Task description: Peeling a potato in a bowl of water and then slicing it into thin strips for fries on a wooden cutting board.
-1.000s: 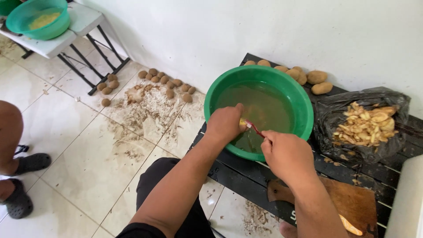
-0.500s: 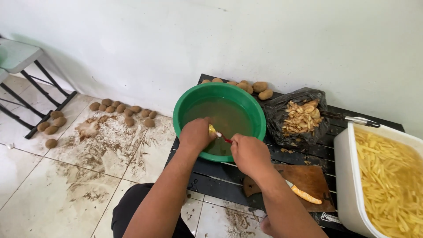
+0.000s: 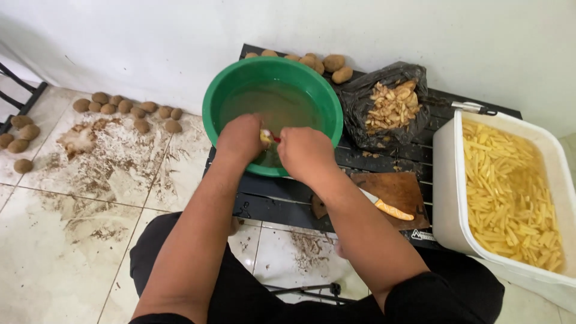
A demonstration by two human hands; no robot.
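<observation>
Potato (image 3: pixel 264 135), pale and partly peeled, sits pinched in a person's left hand (image 3: pixel 242 139) over the near rim of a green basin (image 3: pixel 211 102) of murky water.

The right hand (image 3: pixel 306 151) is closed around a red-handled peeler (image 3: pixel 275 138), its tip touching the potato, both hands meeting just above the water. The basin stands on a low black slatted table (image 3: pixel 282 207) against a white wall. Behind it lies a row of unpeeled potatoes (image 3: pixel 327 62); beside it, a black plastic bag (image 3: pixel 360 96) holds peelings. A yellow-handled knife (image 3: pixel 387 208) rests on a wooden cutting board (image 3: pixel 408 192) near the right forearm. At the table's right end, a white tub (image 3: pixel 447 180) is full of cut potato strips in water. More unpeeled potatoes (image 3: pixel 123 108) line the dirt-streaked tile floor (image 3: pixel 72 240) along the wall.
</observation>
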